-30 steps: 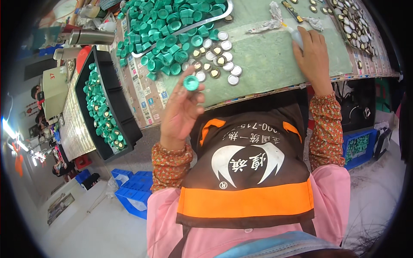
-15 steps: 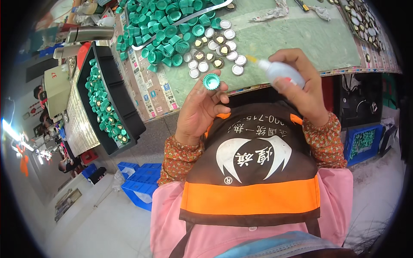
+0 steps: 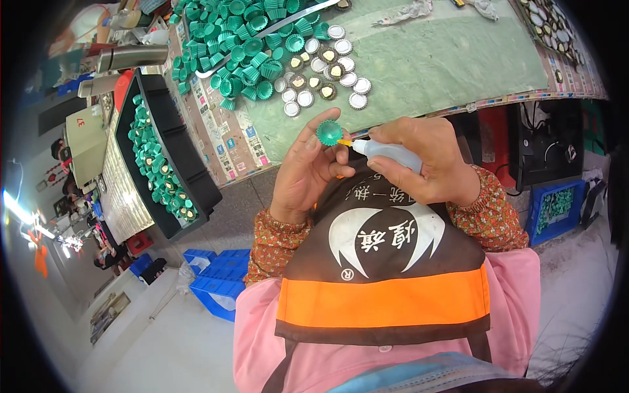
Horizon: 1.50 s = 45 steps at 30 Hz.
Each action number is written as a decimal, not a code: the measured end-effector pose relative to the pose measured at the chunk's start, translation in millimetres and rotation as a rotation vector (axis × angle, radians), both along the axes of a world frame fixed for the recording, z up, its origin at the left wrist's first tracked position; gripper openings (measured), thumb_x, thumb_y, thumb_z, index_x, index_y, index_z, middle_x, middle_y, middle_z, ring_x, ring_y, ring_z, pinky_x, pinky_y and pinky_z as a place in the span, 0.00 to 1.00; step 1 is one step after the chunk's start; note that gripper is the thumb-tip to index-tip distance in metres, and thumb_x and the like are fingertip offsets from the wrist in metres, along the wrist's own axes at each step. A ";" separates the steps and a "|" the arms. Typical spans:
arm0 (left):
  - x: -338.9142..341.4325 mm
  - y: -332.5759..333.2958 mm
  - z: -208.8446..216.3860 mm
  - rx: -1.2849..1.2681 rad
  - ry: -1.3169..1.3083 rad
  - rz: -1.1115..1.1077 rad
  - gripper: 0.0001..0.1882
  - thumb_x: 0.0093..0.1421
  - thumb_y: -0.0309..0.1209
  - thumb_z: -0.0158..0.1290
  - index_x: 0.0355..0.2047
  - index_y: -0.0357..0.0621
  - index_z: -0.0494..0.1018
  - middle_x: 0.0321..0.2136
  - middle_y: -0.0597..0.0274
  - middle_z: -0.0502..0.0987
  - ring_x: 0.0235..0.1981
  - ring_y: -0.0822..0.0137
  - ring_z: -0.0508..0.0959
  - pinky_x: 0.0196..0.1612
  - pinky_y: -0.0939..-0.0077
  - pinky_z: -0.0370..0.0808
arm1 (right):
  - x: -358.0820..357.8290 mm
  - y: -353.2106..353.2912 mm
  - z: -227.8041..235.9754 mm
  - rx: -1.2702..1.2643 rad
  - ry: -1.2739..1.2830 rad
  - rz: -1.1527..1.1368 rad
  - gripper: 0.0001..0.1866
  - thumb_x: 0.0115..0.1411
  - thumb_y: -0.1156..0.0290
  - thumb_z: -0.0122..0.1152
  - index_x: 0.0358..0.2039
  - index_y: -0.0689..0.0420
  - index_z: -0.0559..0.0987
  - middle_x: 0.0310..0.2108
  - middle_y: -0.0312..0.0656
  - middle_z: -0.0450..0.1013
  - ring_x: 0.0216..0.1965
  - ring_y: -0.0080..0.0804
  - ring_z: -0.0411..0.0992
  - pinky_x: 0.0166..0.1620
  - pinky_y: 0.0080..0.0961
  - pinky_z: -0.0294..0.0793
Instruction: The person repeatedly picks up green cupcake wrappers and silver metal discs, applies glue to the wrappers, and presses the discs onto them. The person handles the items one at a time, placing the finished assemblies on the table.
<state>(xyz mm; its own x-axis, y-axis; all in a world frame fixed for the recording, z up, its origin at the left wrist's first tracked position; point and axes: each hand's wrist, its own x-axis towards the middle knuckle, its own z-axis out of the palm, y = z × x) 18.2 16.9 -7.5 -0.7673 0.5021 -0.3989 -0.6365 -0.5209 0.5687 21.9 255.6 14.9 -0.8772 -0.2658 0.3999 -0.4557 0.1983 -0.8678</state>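
Between its fingertips, my left hand (image 3: 306, 164) holds a small green fluted cup (image 3: 329, 133), its hollow side facing up. My right hand (image 3: 429, 160) is closed round a whitish squeeze bottle (image 3: 396, 155). The bottle's yellow nozzle tip (image 3: 344, 142) reaches the right rim of the cup; whether it touches cannot be made out. Just beyond my left hand, several round crimped caps (image 3: 305, 98) lie on the green table cover, some white and some dark with a pale patch. A big heap of green fluted cups (image 3: 252, 47) spreads at the far left of them.
A black bin (image 3: 191, 171) of green cups stands left of the table. At the far right of the table lies a tray of dark and white caps (image 3: 553, 29). Blue crates (image 3: 226, 276) sit on the floor, lower left. A steel flask (image 3: 133, 57) lies at the upper left.
My right hand has brought the squeeze bottle left and down, so its nozzle is now at the cup. The cup has tilted a little and shifted slightly right in my left hand.
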 end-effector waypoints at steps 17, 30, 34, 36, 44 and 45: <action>6.3 -0.4 -3.3 -0.046 -0.009 -0.016 0.32 0.70 0.37 0.51 0.67 0.33 0.56 0.46 0.53 0.75 0.40 0.68 0.77 0.43 0.68 0.86 | 5.5 -6.1 -4.3 0.042 0.020 0.007 0.11 0.58 0.69 0.67 0.37 0.58 0.77 0.24 0.44 0.74 0.24 0.46 0.75 0.26 0.37 0.71; 9.9 0.1 -4.7 -0.053 -0.040 -0.003 0.28 0.71 0.38 0.48 0.64 0.30 0.60 0.42 0.54 0.74 0.39 0.66 0.77 0.41 0.67 0.87 | 6.2 -2.6 -2.6 0.026 -0.025 0.036 0.10 0.59 0.68 0.65 0.37 0.57 0.75 0.25 0.45 0.74 0.25 0.48 0.76 0.27 0.37 0.72; 10.2 0.8 -5.6 -0.044 -0.041 -0.012 0.28 0.71 0.38 0.48 0.64 0.30 0.61 0.42 0.54 0.74 0.39 0.66 0.77 0.41 0.67 0.87 | 6.0 -0.9 -0.9 0.045 -0.041 0.043 0.10 0.60 0.68 0.65 0.36 0.57 0.74 0.25 0.44 0.75 0.25 0.48 0.76 0.27 0.37 0.72; 10.0 0.7 -5.9 -0.044 -0.038 -0.021 0.28 0.72 0.39 0.48 0.64 0.30 0.61 0.42 0.54 0.75 0.39 0.66 0.77 0.41 0.66 0.87 | 5.6 -0.1 -0.3 0.043 -0.051 0.050 0.10 0.60 0.68 0.64 0.36 0.57 0.74 0.25 0.44 0.75 0.26 0.47 0.76 0.27 0.37 0.72; 13.2 -0.7 -6.4 0.007 -0.070 -0.027 0.27 0.72 0.38 0.46 0.64 0.32 0.60 0.43 0.51 0.75 0.40 0.64 0.78 0.41 0.66 0.86 | 7.4 -1.2 -4.5 0.019 -0.059 0.007 0.11 0.60 0.67 0.65 0.37 0.58 0.74 0.25 0.46 0.75 0.25 0.48 0.76 0.27 0.35 0.72; 12.8 0.2 -4.7 0.005 -0.081 -0.027 0.26 0.71 0.37 0.47 0.63 0.33 0.61 0.42 0.52 0.75 0.40 0.65 0.78 0.42 0.66 0.86 | 7.4 -1.4 -5.5 0.009 -0.059 -0.006 0.11 0.60 0.66 0.66 0.37 0.58 0.74 0.25 0.46 0.75 0.25 0.48 0.76 0.27 0.35 0.72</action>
